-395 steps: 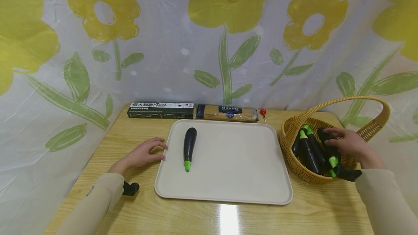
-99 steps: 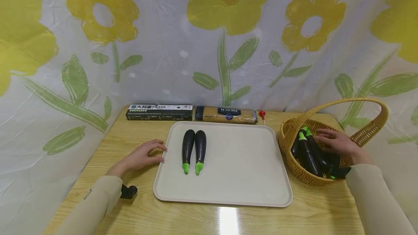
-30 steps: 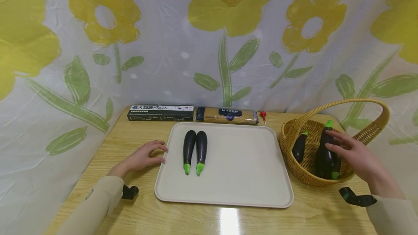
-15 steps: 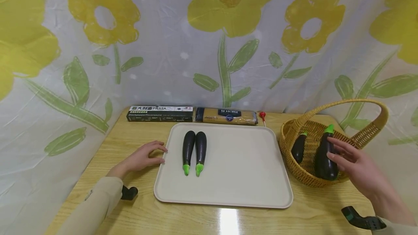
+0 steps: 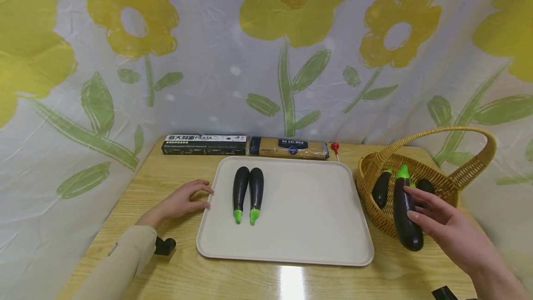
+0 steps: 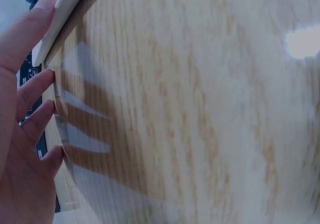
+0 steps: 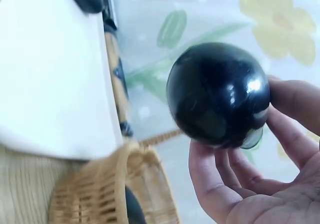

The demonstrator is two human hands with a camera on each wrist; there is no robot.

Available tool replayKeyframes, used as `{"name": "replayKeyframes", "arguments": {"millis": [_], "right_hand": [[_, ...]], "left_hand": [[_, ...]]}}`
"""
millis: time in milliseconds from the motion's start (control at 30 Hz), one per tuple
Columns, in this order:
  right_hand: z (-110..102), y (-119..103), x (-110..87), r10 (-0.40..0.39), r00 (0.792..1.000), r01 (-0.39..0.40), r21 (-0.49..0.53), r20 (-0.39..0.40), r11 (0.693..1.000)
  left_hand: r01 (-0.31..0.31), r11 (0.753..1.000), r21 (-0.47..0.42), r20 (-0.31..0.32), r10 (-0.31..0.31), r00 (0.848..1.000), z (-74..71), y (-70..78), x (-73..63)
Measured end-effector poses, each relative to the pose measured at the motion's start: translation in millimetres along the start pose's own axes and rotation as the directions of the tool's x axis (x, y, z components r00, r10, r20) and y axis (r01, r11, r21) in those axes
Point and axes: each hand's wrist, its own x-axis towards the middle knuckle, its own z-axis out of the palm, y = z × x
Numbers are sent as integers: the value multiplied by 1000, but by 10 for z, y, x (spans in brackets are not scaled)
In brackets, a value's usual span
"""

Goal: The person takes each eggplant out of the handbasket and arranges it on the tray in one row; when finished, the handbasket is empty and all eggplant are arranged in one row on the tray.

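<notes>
My right hand point(image 5: 449, 226) grips a dark eggplant point(image 5: 405, 219) between thumb and fingers, its green stem end pointing up and away. The eggplant overlaps the front rim of the wicker basket point(image 5: 376, 214); in the right wrist view its round, glossy end point(image 7: 217, 93) faces the camera. Inside the basket lie more eggplants, one at the left point(image 5: 381, 189) and one partly hidden behind my fingers point(image 5: 425, 186). Two eggplants point(image 5: 240, 191) point(image 5: 257, 191) lie side by side on the beige tray point(image 5: 308, 212), green stems toward me. My left hand point(image 5: 185, 198) rests relaxed, fingertips right at the tray's left rim.
Behind the tray stand a dark pasta box point(image 5: 204, 145), a spaghetti packet point(image 5: 289, 148) and a small red-topped stick point(image 5: 335, 147). The basket's tall handle point(image 5: 441, 129) arches over its opening. A flowered curtain point(image 5: 216, 82) surrounds the wooden table point(image 5: 233, 279).
Earlier one eggplant lay on the tray; a second joined it. My right hand has since lifted another eggplant up and toward me from the basket. My left hand stays put.
</notes>
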Motion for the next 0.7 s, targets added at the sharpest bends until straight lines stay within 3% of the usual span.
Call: {"name": "replayKeyframes", "arguments": {"millis": [200,433,700], "right_hand": [[171,-155,13,-57,995,48,106,87,993],[360,-251,149,-22,990,10,87,142,996],[607,-182,409,-5,981,-17,111,195,994]], "left_hand": [[20,1000,-11,7,-20,1000,-17,17,-9],[14,1000,-3,-1,-14,1000,-7,11,-12],[-26,1000,17,-33,26,999,36,-35,-21]]}}
